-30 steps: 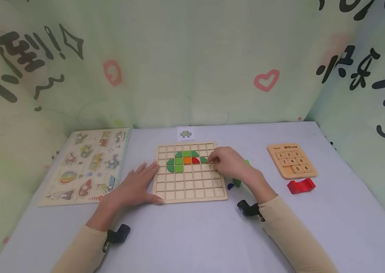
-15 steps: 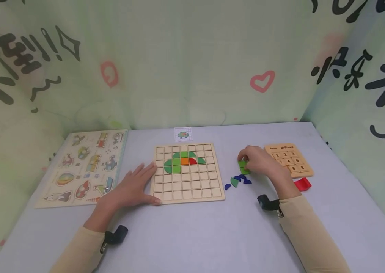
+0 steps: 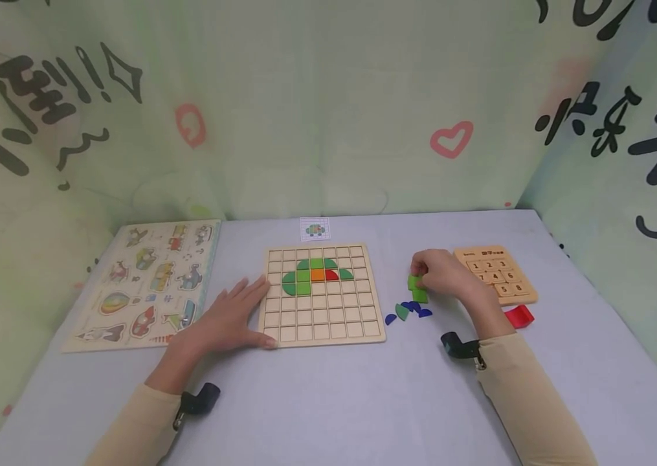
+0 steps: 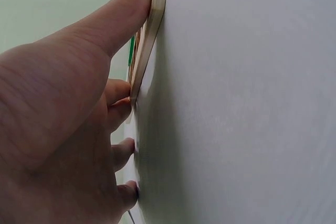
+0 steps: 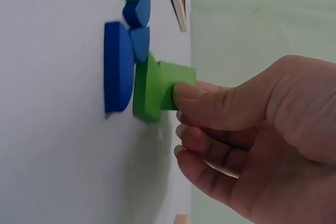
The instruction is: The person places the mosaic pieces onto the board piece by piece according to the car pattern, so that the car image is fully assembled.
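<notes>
My left hand (image 3: pixel 229 320) rests along the left edge of a wooden grid board (image 3: pixel 328 317), fingers spread and thumb at its near corner. Green, orange and red pieces sit in the board's upper cells. To the board's right, my right hand (image 3: pixel 447 275) pinches a light green square block (image 5: pixel 181 72) between thumb and fingers. Another light green block (image 5: pixel 147 90) lies against it on the table. Close by are several blue half-round pieces (image 5: pixel 118 66) and a dark green rounded piece (image 3: pixel 401 312).
A small pattern card (image 3: pixel 314 229) lies behind the board. On the left is a large picture puzzle board (image 3: pixel 142 285). At the right are a wooden number puzzle (image 3: pixel 500 275) and a red curved block (image 3: pixel 519 316). Fabric walls (image 3: pixel 328 129) enclose the table.
My right hand has left the dark green piece at the board's right side and moved right to the light green blocks, where it now pinches one. My left hand has stayed put.
</notes>
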The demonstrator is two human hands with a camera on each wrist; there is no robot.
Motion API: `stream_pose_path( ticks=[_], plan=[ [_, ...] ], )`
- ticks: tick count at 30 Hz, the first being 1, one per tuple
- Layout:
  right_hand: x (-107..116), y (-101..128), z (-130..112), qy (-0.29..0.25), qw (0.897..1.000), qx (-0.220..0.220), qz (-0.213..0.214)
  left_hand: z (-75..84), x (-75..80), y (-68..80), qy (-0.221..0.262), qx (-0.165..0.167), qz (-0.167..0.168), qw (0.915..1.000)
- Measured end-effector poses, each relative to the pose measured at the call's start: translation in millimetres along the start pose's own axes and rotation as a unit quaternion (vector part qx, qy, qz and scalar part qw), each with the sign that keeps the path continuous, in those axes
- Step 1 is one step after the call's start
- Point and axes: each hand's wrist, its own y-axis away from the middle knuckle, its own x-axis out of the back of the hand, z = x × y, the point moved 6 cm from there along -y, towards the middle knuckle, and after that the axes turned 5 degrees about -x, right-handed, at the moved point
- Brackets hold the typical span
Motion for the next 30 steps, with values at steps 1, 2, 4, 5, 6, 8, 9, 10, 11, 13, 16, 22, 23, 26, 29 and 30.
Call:
stream_pose_path(
  ticks=[1,2,4,5,6,8,9,10,11,13,16,22,23,26,29,30],
  plan=[
    [1,0,-2,0.001,1.000,0.003,0.006,0.3,-0.2,-0.3,0.000,-0.001,0.000,1.0000],
    [1,0,-5,0.003,1.000,0.006,0.015,0.4,-0.3,-0.5,0.000,-0.001,0.000,1.0000],
    [1,-1,-13,0.001,0.999,0.019,0.035,0.9,-0.5,-1.0,0.000,0.000,-0.001,1.0000],
    [1,-1,-18,-0.001,0.999,0.028,0.045,1.0,-0.5,-1.2,0.000,-0.001,0.000,1.0000],
    [0,-2,-24,-0.005,0.998,0.038,0.054,1.3,-0.6,-1.3,0.000,0.001,-0.001,1.0000],
    [-4,-4,-38,-0.017,0.996,0.062,0.067,1.8,-0.4,-1.2,-0.002,-0.001,0.000,1.0000],
    [-6,-4,-46,-0.025,0.994,0.074,0.070,2.0,-0.3,-1.0,-0.003,-0.002,0.001,1.0000],
    [-9,-5,-55,-0.032,0.993,0.086,0.073,2.0,-0.2,-0.8,-0.004,-0.001,0.000,1.0000],
    [-12,-5,-64,-0.038,0.992,0.097,0.073,2.1,0.0,-0.4,-0.004,-0.002,0.001,1.0000],
    [-18,-6,-80,-0.052,0.989,0.117,0.072,2.1,0.2,-0.1,-0.006,-0.004,0.001,1.0000],
    [-28,-7,-102,-0.073,0.986,0.139,0.063,1.0,0.5,0.3,-0.007,-0.003,0.003,1.0000],
    [-49,-10,-136,-0.088,0.979,0.177,0.041,-1.7,0.0,0.1,-0.007,-0.001,0.003,1.0000],
    [-52,-11,-139,-0.087,0.979,0.179,0.038,-2.0,-0.4,-0.2,-0.006,0.001,0.001,1.0000],
    [-59,-12,-147,-0.091,0.979,0.177,0.032,-1.8,-1.0,-0.8,-0.004,0.001,0.000,1.0000],
    [-63,-14,-152,-0.085,0.981,0.173,0.038,-0.9,-0.8,-1.1,-0.003,-0.001,0.001,1.0000],
    [-64,-14,-154,-0.081,0.981,0.172,0.039,-0.6,-0.4,-1.0,-0.004,-0.002,0.002,1.0000]
  ],
)
